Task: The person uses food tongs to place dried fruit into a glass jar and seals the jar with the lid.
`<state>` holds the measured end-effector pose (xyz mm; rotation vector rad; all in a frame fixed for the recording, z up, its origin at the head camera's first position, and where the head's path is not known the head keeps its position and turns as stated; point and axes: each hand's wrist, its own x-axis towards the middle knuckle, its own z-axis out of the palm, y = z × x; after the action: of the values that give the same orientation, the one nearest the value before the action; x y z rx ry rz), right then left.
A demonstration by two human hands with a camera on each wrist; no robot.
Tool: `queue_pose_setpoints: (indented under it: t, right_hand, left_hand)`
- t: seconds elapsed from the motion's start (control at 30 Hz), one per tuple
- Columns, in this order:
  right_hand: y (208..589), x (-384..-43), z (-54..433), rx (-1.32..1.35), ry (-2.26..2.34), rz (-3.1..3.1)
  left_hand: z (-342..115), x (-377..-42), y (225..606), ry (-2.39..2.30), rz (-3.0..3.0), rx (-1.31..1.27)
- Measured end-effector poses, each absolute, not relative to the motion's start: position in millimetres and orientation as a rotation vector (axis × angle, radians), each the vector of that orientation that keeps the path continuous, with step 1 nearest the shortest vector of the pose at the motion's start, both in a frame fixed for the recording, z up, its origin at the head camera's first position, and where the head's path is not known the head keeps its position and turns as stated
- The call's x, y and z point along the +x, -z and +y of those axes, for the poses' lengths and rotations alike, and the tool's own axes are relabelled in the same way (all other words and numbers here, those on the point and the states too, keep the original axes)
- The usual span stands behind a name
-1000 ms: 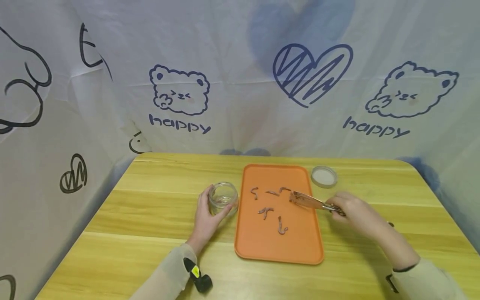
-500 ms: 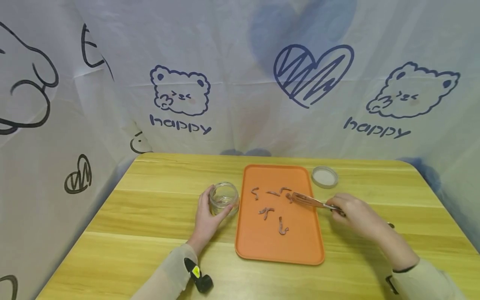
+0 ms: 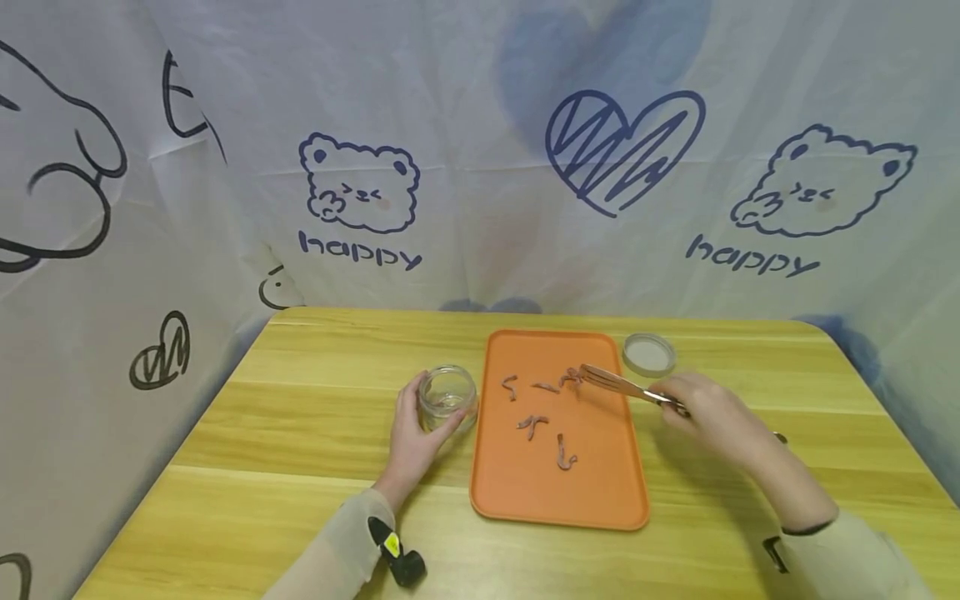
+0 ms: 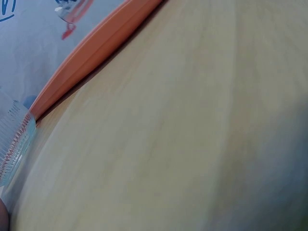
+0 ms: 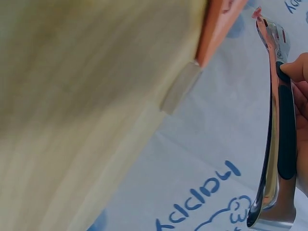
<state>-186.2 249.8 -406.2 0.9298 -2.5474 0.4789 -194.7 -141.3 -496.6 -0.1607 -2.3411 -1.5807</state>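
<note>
Metal tongs (image 3: pixel 617 382), which our right hand (image 3: pixel 705 417) grips, seemingly pinch one strip (image 5: pixel 257 13) over the far right of the orange tray (image 3: pixel 517 492), so we judge picking-up needs steady squeezing, our left hand (image 3: pixel 415 433) holding the jar (image 3: pixel 447 398).

Head view looks forward and down from above; tilted, close wrist views apparently share the tray (image 4: pixel 96 53).
</note>
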Motion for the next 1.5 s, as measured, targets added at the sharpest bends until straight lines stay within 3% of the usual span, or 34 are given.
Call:
queue_pose_setpoints:
  t: [0.57,1.07,1.5]
  right_hand:
    - [370.7,-203.4,190.9,1.008,-0.466,-2.459]
    - [369.0,-211.8,127.5,1.212,-0.52,-2.317]
    - [378.3,-207.3,107.8,1.294,-0.497,-2.413]
  left_hand:
    - [-141.6,-196.2,497.9,1.597,-2.339,-0.157]
    - [-140.7,-196.0,497.6,1.566,-2.338,-0.158]
    - [-141.2,-194.0,495.0,1.582,-2.345,-0.156]
